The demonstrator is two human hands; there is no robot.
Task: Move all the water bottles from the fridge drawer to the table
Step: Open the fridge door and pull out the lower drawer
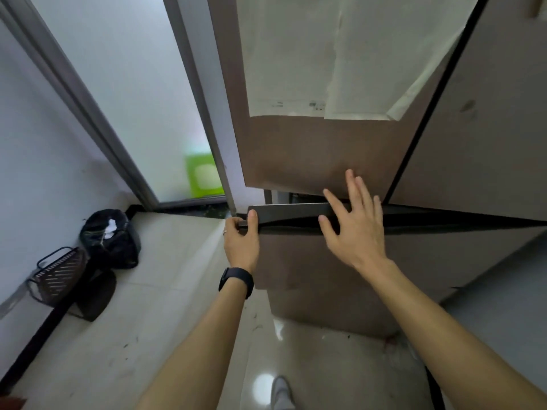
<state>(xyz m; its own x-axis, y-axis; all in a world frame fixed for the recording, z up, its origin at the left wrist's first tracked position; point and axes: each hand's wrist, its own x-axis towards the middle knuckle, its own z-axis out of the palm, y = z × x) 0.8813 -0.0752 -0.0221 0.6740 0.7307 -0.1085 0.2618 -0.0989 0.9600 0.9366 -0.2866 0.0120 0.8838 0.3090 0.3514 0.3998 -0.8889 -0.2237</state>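
A brown fridge stands before me, its upper door (pixel 319 149) bearing a white paper sheet. Below it the fridge drawer (pixel 296 255) is pulled out a little, its dark top rim (pixel 290 211) showing. My left hand (pixel 241 238), with a black watch on the wrist, grips the drawer rim's left corner. My right hand (pixel 353 223) hovers with fingers spread over the rim's middle, in front of the upper door's lower edge. No water bottles are visible; the drawer's inside is hidden.
A black bag (pixel 111 238) and a dark wire basket (pixel 57 275) lie on the tiled floor at the left wall. A frosted glass door (pixel 133 93) with a green shape behind it stands left of the fridge. My shoe (pixel 281 392) shows at the bottom.
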